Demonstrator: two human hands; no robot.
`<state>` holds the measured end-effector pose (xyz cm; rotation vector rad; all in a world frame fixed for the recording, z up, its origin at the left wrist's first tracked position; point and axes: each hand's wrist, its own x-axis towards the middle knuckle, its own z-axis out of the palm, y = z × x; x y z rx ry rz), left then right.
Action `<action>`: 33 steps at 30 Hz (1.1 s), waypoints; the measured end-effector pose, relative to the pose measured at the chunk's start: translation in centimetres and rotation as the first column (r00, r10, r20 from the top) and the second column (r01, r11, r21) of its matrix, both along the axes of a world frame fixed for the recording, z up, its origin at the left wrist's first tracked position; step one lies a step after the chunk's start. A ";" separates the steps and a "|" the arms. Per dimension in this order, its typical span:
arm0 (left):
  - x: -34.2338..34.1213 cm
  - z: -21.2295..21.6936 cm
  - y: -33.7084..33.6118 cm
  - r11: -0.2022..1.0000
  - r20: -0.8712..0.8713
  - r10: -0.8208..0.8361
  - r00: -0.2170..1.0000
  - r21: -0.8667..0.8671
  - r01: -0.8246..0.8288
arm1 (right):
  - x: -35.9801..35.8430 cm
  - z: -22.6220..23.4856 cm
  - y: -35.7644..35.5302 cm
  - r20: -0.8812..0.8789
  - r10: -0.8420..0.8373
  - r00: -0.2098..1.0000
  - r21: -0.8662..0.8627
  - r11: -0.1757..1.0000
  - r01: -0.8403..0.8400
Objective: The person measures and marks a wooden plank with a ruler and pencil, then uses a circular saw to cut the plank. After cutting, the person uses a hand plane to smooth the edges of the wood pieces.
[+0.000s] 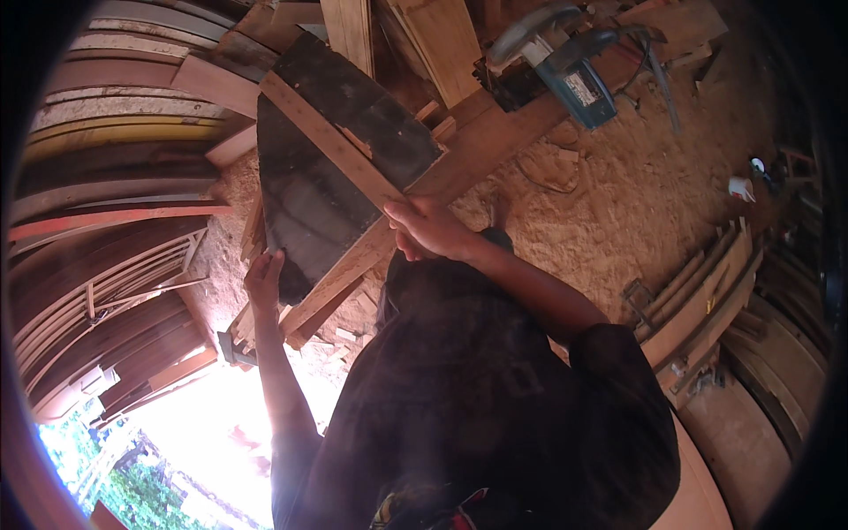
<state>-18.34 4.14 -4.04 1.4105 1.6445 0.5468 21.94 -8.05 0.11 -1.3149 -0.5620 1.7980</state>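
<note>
Across the dark board [309,212] lies the wooden strip [329,143], right hand [431,230] with fingers clamped on its near end; left hand [262,281] touches the board's edge, grip unclear. Uneven pressure could skew the strip!

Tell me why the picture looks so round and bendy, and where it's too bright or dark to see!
In the head view, the wide lens bends the stacked planks and leaves black corners; in the head view, glare whites out much of the ground below the left hand; in the head view, the dark shirt hides most folds, but the black board shows its edges.
</note>
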 end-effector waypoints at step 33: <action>-0.7 0.0 0.1 0.995 0.120 -0.053 0.991 -0.073 0.063 | 0.0 0.1 0.0 0.080 0.048 0.996 0.001 0.999 -0.048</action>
